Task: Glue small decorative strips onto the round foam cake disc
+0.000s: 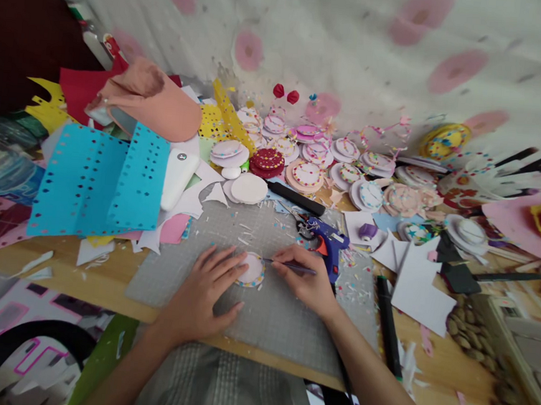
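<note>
A small round pale disc [254,268] with a rim of coloured dots lies flat on the grey cutting mat [274,327]. Spread over its left side, my left hand [207,288] has its fingertips resting on the disc's edge. My right hand [305,281] pinches a thin, dark, pen-like stick [300,268], whose tip points left at the disc's upper right edge. Whether that tip touches the disc is too small to tell. Just beyond my right hand lies a blue glue gun [335,248]. Plain white discs [249,189] sit at the mat's far edge.
Several small decorated paper hats [306,175] crowd the back. To the left stand a folded blue card [89,182], a white device [179,180] and a peach cap [159,103]. White paper pieces [420,289] and a black marker [388,324] lie at the right; scraps litter the mat.
</note>
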`<state>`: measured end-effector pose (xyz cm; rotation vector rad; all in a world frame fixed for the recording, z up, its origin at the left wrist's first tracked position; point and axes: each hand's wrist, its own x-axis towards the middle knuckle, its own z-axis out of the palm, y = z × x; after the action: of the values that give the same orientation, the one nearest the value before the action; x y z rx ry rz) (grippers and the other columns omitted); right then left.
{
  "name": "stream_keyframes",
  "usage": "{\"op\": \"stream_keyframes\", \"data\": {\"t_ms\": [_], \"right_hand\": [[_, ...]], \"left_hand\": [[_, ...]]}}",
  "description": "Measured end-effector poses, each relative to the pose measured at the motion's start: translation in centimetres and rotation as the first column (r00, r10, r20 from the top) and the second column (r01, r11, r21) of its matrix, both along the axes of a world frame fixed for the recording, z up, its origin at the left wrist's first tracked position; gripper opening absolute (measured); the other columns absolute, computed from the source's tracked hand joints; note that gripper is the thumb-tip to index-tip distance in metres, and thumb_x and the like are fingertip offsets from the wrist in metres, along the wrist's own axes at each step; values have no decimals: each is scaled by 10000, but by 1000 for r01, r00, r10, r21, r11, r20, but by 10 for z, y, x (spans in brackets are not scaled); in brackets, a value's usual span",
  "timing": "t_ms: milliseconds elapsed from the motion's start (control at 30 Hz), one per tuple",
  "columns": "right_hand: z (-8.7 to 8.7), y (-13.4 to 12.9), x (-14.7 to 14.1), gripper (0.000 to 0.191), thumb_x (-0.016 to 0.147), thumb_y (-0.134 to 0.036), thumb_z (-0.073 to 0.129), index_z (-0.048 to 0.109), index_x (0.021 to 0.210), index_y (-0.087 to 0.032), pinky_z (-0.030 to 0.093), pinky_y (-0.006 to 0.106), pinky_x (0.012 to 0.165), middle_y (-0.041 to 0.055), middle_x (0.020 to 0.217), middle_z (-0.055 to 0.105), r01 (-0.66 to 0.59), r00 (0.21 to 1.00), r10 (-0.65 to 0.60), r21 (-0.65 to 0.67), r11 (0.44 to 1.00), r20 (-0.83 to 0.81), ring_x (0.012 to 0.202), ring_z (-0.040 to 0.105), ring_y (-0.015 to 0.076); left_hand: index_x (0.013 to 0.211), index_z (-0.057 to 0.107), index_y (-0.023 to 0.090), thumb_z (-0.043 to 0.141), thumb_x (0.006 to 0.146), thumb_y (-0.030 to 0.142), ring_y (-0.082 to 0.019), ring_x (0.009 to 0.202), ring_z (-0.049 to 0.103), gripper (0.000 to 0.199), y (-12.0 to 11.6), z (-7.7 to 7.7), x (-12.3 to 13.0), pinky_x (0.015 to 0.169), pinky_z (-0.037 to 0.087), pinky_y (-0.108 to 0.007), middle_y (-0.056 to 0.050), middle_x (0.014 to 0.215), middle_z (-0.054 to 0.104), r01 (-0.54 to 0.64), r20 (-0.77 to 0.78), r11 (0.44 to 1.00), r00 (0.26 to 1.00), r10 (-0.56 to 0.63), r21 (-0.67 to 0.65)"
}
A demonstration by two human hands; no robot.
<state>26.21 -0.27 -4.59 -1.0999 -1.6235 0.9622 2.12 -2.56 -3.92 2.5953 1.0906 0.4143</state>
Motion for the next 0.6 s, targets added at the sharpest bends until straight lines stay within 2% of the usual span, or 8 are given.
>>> {"op": "stream_keyframes", "data": {"t_ms": [300,467,600], "right_hand": [[1,-1,0,79,837,-225,660,663,763,-197,521,301,692,57,781,699,4,999,-4,20,1000,31,734,657,177],[3,-2,1,112,831,-286,667,652,760,-201,530,298,670,61,802,700,74,997,-74,-27,997,7,730,656,179],[2,-1,-1,139,845,-309,652,655,755,-203,531,314,688,60,784,705,49,997,-48,-12,999,62,730,656,183]], "left_hand": [[1363,447,169,565,841,275,-289,1384,331,546,0,1,1,1149,205,-554,-95,1473,450,2,5,1000,1000,-2,0],[1359,454,177,555,843,273,-292,1380,340,534,0,1,1,1142,213,-561,-96,1468,458,-5,-4,1000,1000,5,-2],[1365,449,177,556,845,272,-288,1389,327,540,0,0,0,1147,207,-556,-89,1474,451,1,-3,1000,1000,-1,5]]}}
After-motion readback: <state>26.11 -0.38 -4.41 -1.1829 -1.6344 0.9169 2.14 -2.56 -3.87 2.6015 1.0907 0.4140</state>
